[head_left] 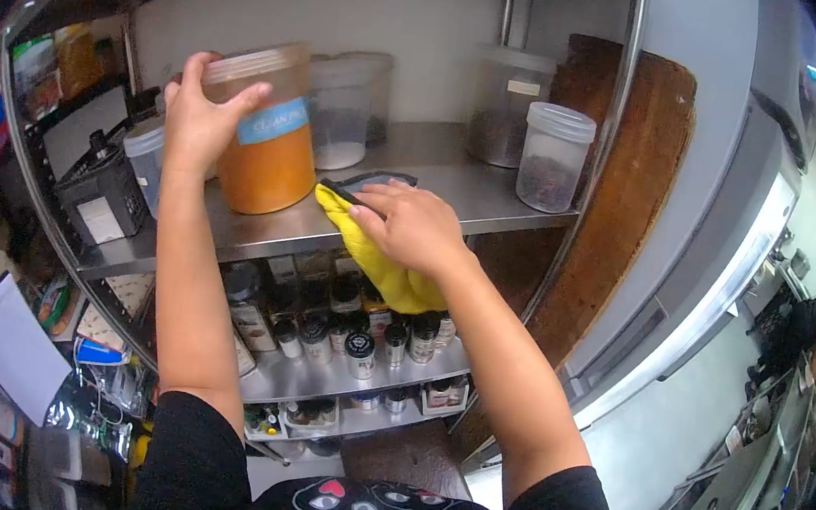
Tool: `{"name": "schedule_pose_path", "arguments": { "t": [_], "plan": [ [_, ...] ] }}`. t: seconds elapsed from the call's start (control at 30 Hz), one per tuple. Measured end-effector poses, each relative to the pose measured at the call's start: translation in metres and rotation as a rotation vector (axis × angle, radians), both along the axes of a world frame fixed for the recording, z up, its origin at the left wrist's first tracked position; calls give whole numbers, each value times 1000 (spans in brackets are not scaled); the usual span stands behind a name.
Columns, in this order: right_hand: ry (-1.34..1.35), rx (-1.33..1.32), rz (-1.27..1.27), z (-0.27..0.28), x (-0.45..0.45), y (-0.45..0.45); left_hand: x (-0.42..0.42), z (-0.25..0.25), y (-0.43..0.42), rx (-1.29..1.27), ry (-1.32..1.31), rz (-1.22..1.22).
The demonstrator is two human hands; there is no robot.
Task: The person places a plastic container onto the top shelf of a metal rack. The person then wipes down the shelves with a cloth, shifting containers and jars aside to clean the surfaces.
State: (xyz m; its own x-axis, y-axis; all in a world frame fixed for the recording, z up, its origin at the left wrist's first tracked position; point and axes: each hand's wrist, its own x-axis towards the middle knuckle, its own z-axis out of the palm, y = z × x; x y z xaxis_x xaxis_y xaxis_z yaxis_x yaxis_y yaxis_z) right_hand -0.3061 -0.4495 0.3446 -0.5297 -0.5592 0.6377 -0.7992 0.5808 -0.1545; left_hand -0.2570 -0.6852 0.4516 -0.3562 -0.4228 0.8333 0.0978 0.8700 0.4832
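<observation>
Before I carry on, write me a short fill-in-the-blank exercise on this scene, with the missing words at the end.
1. The left hand grips a lidded container whose contents are coloured ____.
2. The label on that container is coloured ____.
3. Under the right hand, the cloth hanging over the shelf edge is coloured ____.

Missing words: orange; blue; yellow.

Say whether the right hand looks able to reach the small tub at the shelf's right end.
Probably yes: bare shelf lies between the right hand and that tub, though the hand is on the yellow cloth.
</observation>
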Motion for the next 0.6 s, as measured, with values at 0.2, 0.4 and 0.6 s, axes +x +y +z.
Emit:
{"name": "schedule_pose_path", "arguments": {
  "t": [0.2, 0.4, 0.6],
  "plan": [
    [-5, -5, -17, 3, 5, 2, 18, -8, 4, -52, 171, -63],
    [34, -44, -30, -5, 1, 0, 40, -13, 1, -15, 193, -137],
    [-9, -18, -32, 0, 5, 1, 23, 5, -2, -131, 20, 50]
  ]
}}
